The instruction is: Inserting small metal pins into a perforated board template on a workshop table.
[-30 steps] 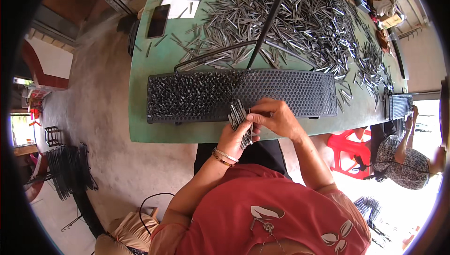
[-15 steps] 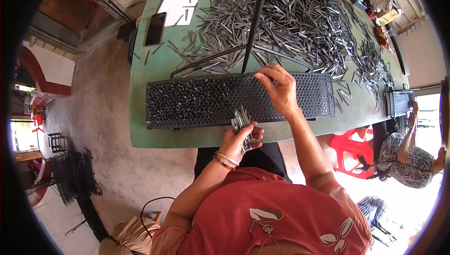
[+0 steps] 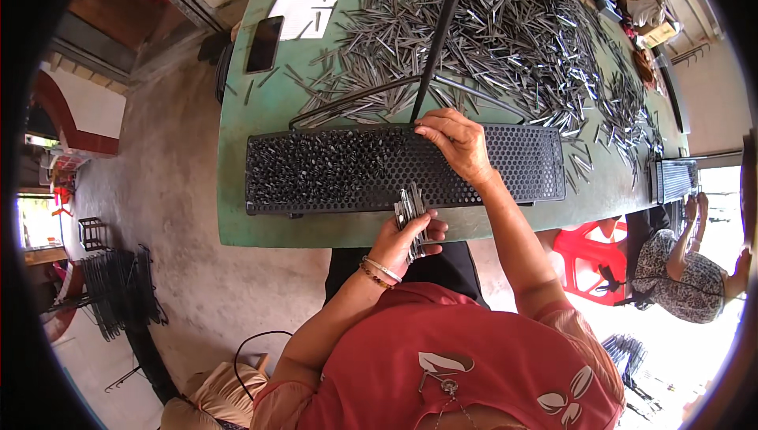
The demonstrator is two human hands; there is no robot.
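A black perforated rack (image 3: 521,163) lies across the near side of the green table (image 3: 237,153). Its left half is filled with upright metal pins (image 3: 324,165); its right part shows bare holes. My left hand (image 3: 403,239) is shut on a small bundle of metal pins (image 3: 410,210) at the table's near edge. My right hand (image 3: 456,142) rests on the rack's middle, fingertips pressed down at its far edge, pinched as if on a single pin.
A large heap of loose metal pins (image 3: 513,27) covers the far table. A dark rod (image 3: 442,27) runs over it. A phone (image 3: 264,33) and papers (image 3: 304,0) lie far left. Another person (image 3: 687,272) sits at right beside a red stool (image 3: 588,260).
My right hand left the bundle in my left hand and reached forward onto the middle of the rack. My left hand kept hold of the bundle near the table's edge.
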